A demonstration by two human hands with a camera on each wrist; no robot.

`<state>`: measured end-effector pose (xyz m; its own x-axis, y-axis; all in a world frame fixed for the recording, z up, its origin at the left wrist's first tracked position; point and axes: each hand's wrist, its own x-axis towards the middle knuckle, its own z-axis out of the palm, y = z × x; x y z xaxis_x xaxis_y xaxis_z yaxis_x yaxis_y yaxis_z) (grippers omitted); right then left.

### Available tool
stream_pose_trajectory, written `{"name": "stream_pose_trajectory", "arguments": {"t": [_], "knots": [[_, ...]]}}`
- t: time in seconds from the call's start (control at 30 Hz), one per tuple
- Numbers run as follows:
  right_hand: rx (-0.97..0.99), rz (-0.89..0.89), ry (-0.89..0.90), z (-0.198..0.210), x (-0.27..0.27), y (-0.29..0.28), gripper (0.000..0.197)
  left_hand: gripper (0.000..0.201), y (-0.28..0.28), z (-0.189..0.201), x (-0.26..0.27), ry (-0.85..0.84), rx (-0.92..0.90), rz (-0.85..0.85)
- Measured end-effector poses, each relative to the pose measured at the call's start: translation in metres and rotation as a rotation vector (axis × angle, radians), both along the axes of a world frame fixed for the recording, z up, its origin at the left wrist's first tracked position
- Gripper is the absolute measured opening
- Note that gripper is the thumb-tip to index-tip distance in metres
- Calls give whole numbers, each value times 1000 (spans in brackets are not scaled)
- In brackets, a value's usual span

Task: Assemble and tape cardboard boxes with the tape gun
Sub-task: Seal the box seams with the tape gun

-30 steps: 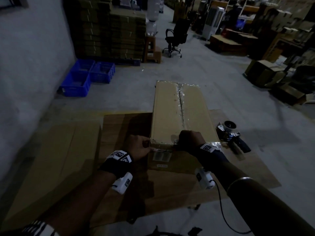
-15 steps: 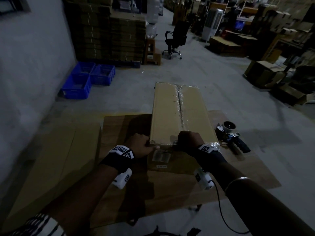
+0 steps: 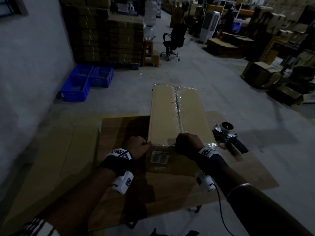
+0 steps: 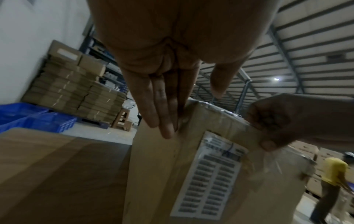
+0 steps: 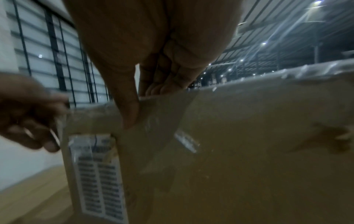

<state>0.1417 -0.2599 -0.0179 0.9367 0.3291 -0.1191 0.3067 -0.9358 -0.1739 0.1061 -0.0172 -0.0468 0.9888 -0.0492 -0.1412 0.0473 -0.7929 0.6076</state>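
The box [image 3: 177, 114] stood at the table's [image 3: 119, 130] far edge. Straight left-hand [image 3: 139, 147] fingers pressed tape [image 4: 226, 119] at its near corner; the right hand [image 3: 187, 143] pinched the strip. Uneven pressing could have left wrinkles.

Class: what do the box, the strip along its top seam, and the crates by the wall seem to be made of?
Box: matte brown cardboard, with creased flaps.
Strip: clear glossy plastic tape; it glints and wrinkles.
Crates: probably moulded blue plastic, with uniform colour and slotted walls.
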Motion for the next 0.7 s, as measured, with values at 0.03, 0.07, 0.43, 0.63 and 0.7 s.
{"name": "stream_pose_trajectory", "arguments": {"t": [0.03, 0.07, 0.43, 0.63, 0.7], "knots": [[37, 0, 0, 1, 0, -6, 26, 55, 2, -3, 3, -15, -8, 11], [91, -10, 10, 1, 0, -15, 26, 55, 3, -4, 5, -28, -16, 11], [193, -99, 11, 0, 2, -105, 24, 47, -23, 2, 7, 8, -31, 107], [264, 0, -13, -9, 12, -141, 23, 52, -46, 2, 1, 9, -28, 165], [272, 37, -14, -10, 14, -151, 19, 52, -53, 1, 1, 9, -39, 197]]}}
